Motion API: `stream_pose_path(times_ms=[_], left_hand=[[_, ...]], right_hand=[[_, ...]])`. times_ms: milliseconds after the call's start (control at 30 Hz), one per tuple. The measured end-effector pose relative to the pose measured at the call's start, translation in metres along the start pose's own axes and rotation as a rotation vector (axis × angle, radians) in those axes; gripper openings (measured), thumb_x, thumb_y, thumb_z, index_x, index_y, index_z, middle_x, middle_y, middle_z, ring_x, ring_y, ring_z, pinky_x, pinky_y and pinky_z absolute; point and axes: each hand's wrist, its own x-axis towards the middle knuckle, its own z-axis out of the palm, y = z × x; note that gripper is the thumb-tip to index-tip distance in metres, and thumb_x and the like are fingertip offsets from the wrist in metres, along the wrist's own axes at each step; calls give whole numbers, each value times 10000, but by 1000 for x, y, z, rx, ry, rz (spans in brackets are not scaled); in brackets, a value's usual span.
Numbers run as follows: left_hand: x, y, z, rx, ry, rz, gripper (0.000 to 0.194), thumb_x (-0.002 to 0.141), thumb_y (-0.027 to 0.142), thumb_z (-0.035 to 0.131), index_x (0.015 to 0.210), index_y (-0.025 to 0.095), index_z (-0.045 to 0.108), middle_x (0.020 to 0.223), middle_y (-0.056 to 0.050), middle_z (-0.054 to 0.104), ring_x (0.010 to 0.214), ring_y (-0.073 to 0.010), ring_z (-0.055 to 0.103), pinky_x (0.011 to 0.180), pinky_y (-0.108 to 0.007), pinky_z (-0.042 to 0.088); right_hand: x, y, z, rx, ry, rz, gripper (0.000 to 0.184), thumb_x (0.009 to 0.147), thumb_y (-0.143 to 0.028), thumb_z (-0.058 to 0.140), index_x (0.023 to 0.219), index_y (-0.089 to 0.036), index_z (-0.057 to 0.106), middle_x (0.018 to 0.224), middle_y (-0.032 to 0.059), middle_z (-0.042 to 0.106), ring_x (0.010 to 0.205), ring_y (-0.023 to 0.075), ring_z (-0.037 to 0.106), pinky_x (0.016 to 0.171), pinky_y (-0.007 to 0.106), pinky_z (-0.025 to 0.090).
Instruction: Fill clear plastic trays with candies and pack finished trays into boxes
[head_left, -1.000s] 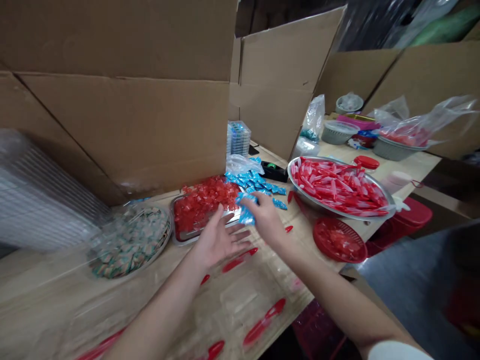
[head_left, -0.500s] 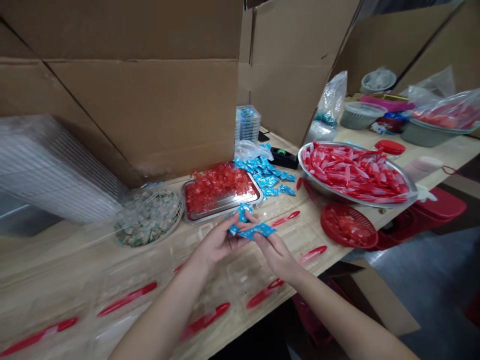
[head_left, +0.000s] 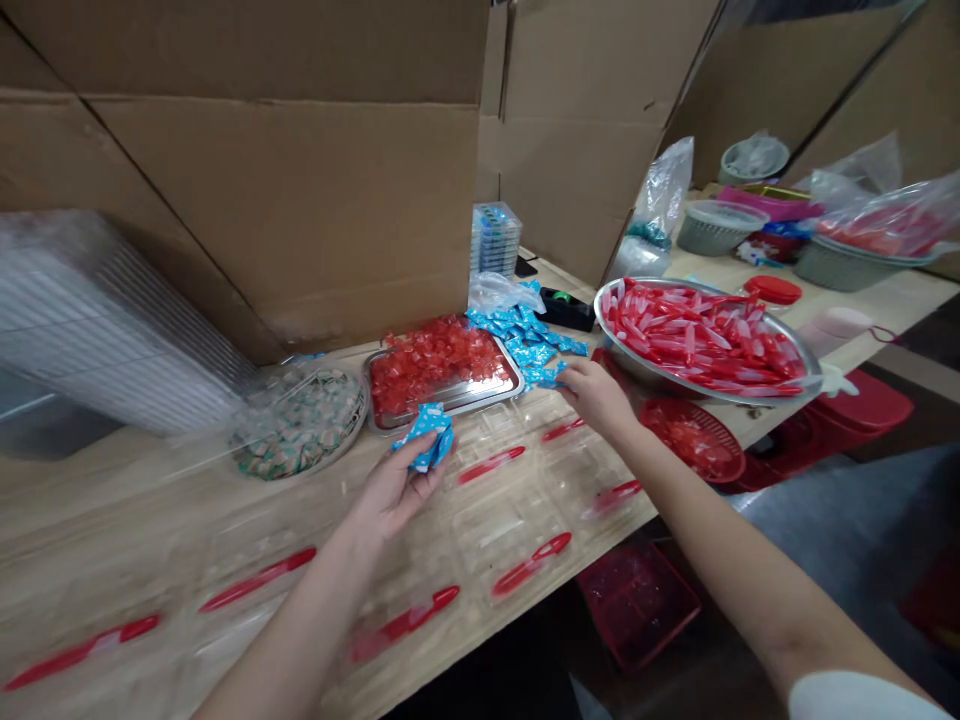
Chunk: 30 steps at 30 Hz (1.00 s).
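My left hand (head_left: 397,492) holds a small stack of blue printed packets (head_left: 429,438) between thumb and fingers, above the clear plastic trays (head_left: 480,525). My right hand (head_left: 598,396) is stretched out to the near edge of a pile of similar blue packets (head_left: 529,335). Its fingertips are pressed together on a blue packet (head_left: 551,374) there, partly covered by the fingers. Slender red plastic pieces (head_left: 259,578) lie singly in the tray hollows below both hands.
A metal tray (head_left: 480,397) of red wrapped pieces and a round container (head_left: 358,425) of greenish packets stand behind. To the right are a metal bowl (head_left: 816,375) of red pieces and a red basket (head_left: 731,462). Stacked clear trays (head_left: 135,320) stand left, before cardboard (head_left: 300,220).
My hands have parted. The left has drawn slightly left and down with the blue packets, while the right has moved away and forward to the pile.
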Motion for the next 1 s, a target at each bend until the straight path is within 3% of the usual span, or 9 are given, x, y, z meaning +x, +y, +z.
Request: stream_pose_path(times_ms=[167,300,400,533,567,633,733,867,1000], left_hand=[[-6,-3,1,-38,-39,-92,264,789,61,538,1052,76,564,1057,-114,632,805,-142,640,585,-157,555],[-6,-2,-3,-99,-90,-155,307,800,80,519,1106,74,535,1094,-129,621,884,-165,636,608,-153,559],[-5,-1,-5,-126,-125,-181,323,819,103,497,1140,77,513,1110,-143,613,948,-183,626,617,-149,558],[-4,-7,-2,-133,-122,-183,282,828,107,490,1103,57,530,1089,-153,617,989,-199,617,683,-170,560],[-4,-9,-1,-122,-101,-172,264,821,96,499,1078,56,542,1064,-147,627,968,-193,626,706,-184,561],[-3,-12,0,-83,-48,-115,226,802,74,527,1025,73,566,1002,-116,649,889,-167,649,751,-223,561],[-4,-15,-3,38,-14,-50,168,798,124,571,963,98,588,924,-90,668,775,-150,662,770,-296,562],[-12,-14,-14,201,-34,-98,221,788,263,613,961,127,591,896,-90,673,737,-176,663,712,-347,567],[-17,-4,-30,314,-5,42,330,702,287,703,987,160,593,941,-75,666,757,-154,647,682,-280,549]], right_hand=[[-9,-8,26,-263,-106,-220,229,833,-128,456,961,-148,644,941,141,578,909,242,486,794,346,384],[-22,-4,35,-205,-157,-276,353,845,-85,404,1165,-119,550,1020,152,587,980,236,495,836,348,396],[-24,-6,31,-119,-201,-271,324,823,-69,427,1098,-116,593,1041,154,602,1032,243,504,897,382,385],[-23,-53,15,310,-58,-14,292,855,-245,459,1098,-152,593,1048,133,607,974,240,555,852,404,441],[-23,-71,12,500,-76,76,332,859,-306,461,1144,-169,562,1017,112,619,887,215,588,767,370,483],[-25,-106,8,843,-242,129,415,820,-387,516,1191,-200,520,992,74,626,755,174,608,625,315,508],[-30,-141,12,1073,-363,133,374,742,-407,610,1046,-190,588,933,44,633,717,150,598,595,279,495],[-36,-151,19,1160,-299,295,276,719,-446,614,773,-183,551,653,-24,563,608,125,551,556,256,462],[-30,-129,13,1139,-288,331,293,732,-468,572,838,-195,559,630,-39,526,491,100,479,436,226,386]])
